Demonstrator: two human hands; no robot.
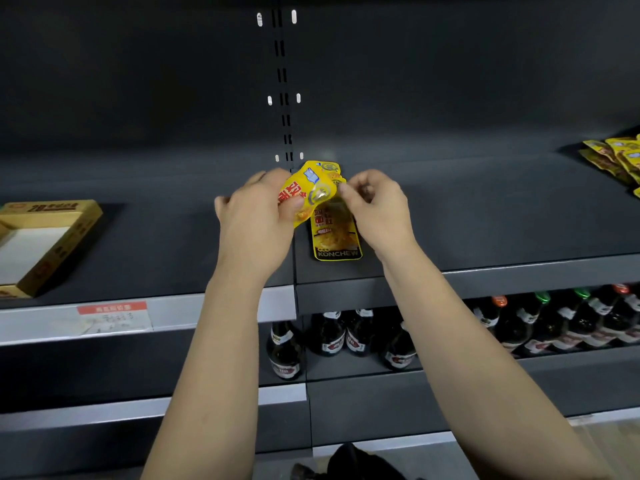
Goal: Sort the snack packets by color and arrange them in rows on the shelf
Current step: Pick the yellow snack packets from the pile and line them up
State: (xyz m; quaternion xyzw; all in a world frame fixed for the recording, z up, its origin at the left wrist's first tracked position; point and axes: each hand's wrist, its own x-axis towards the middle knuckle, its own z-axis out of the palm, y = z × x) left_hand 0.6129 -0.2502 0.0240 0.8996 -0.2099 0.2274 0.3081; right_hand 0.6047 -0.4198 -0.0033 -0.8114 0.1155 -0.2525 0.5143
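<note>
**Head view.** A crumpled yellow foil snack packet [313,190], printed with large red characters and a small blue badge, is held above the dark grey metal shelf [485,220], near its middle. It is gripped by the left hand [256,220], whose fingers [290,202] are curled round its left side. Its right edge is pinched between the thumb and forefinger of the right hand [379,211], the other fingers being curled.

Just beneath it, a second yellow snack packet [337,237] lies flat on the shelf near the front edge. "KONCHEW" can be read in yellow on the black band at its near end, below a picture of golden food and some red characters.

A heap of similar yellow packets [616,157] is seen at the far right of the same shelf, well apart. An open brown cardboard tray box [52,237] stands at the left; the dark print on its rim is too blurred to be read. A white price label with a red header [114,317] is fixed to the shelf edge, its writing illegible. Dark glass bottles with white-and-red labels [346,337] are ranged on the shelf below, some with orange or green caps.
</note>
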